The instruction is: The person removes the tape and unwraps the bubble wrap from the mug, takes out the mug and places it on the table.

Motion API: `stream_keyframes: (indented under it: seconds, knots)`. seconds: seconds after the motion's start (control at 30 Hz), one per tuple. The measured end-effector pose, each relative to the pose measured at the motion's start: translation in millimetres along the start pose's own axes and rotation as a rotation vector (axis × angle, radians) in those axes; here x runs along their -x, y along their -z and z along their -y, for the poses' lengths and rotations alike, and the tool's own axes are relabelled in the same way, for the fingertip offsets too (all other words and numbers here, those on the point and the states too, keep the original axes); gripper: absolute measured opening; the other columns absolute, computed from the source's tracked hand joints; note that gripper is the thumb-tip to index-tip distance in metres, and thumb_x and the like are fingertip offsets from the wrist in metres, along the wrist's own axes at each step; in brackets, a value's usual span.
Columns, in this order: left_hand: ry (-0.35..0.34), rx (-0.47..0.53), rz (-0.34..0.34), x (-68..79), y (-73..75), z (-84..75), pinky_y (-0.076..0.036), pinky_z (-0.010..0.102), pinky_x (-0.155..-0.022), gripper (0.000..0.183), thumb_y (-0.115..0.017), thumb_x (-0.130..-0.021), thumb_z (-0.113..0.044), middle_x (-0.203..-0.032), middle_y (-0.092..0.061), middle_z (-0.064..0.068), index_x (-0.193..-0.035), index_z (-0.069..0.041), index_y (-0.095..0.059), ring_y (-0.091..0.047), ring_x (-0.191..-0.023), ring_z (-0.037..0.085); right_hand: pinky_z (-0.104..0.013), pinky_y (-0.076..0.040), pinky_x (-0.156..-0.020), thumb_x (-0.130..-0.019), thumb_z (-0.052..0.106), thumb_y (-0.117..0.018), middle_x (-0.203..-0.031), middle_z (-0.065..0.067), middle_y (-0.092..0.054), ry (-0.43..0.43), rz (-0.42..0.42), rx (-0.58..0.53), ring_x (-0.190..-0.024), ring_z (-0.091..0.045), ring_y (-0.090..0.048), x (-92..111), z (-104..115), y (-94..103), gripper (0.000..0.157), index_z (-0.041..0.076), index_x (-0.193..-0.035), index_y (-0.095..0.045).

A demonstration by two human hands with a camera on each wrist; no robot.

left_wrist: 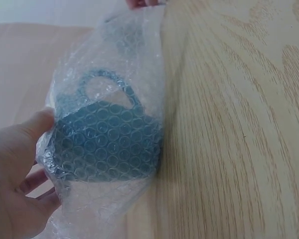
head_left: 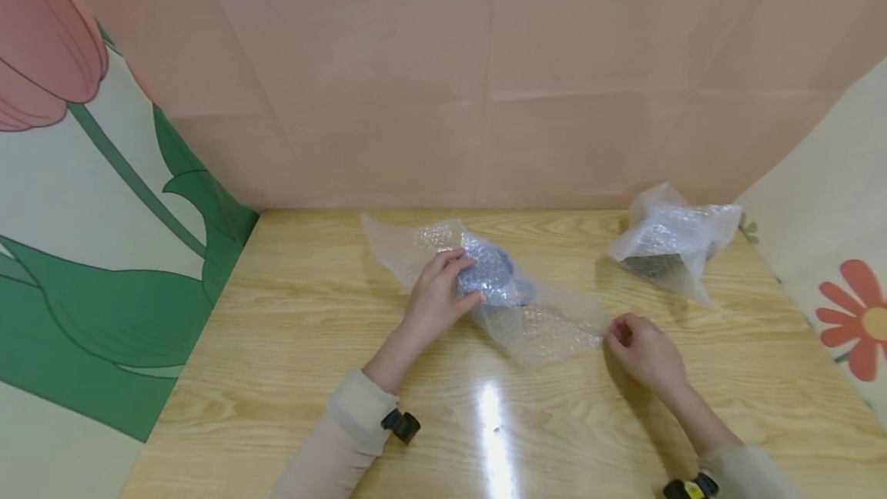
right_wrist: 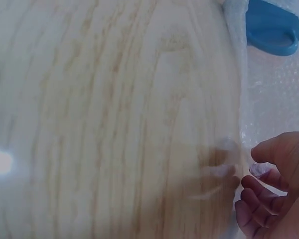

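1. At the middle of the table [head_left: 277,376], a blue looped piece [left_wrist: 109,142] lies inside bubble wrap [head_left: 547,326].
2. The left hand [head_left: 435,291] grips its left side through the film, thumb and fingers spread; the right hand [head_left: 647,353] appears to pinch the wrap's corner.
3. Handling the film seems in hand, on or off unclear; the next move calls for steady left support.
4. Farther right, another wrapped bundle [head_left: 661,237] hides its dark contents.
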State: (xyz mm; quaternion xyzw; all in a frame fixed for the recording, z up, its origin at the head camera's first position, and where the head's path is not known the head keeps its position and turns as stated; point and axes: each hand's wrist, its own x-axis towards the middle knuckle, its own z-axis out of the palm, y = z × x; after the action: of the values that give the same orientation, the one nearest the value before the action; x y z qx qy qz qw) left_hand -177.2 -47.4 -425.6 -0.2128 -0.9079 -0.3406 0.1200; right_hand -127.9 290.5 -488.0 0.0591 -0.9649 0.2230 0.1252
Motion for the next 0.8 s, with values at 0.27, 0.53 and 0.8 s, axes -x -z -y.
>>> stream_keyframes:
  seconds: [0.27, 0.53, 0.8]
  knots:
    - [-0.007, -0.009, -0.017, 0.7, -1.8, 1.3, -0.044, 0.035, -0.098, 0.057, -0.076, -0.073, -0.032, -0.134, -0.047, 0.007, -0.121, -0.008, -0.057, -0.047, -0.120, 0.025, -0.048, -0.050, -0.062, -0.077, 0.006, -0.067, -0.083, -0.017, -0.062, 0.038, -0.018, -0.065, -0.071, -0.033, -0.063, 0.9, 4.0, 7.7, 0.025, -0.003, -0.099, -0.059]
    - [-0.003, -0.022, -0.013, 1.0, -1.7, 1.0, -0.044, 0.034, -0.098, 0.057, -0.076, -0.074, -0.033, -0.135, -0.046, 0.007, -0.121, -0.009, -0.057, -0.047, -0.120, 0.024, -0.049, -0.050, -0.060, -0.077, 0.006, -0.068, -0.094, -0.021, -0.060, 0.100, -0.091, -0.066, -0.080, -0.036, -0.061, -1.8, 16.4, 16.9, 0.033, -0.001, -0.108, -0.060]
    - [0.003, -0.022, -0.010, 0.7, -2.6, 1.1, -0.044, 0.034, -0.098, 0.056, -0.076, -0.074, -0.033, -0.135, -0.046, 0.006, -0.121, -0.009, -0.057, -0.047, -0.120, 0.024, -0.046, -0.048, -0.061, -0.073, 0.007, -0.072, -0.098, -0.020, -0.060, 0.166, -0.158, -0.050, -0.088, -0.037, -0.059, -8.9, 29.6, 22.8, 0.042, 0.002, -0.113, -0.060]
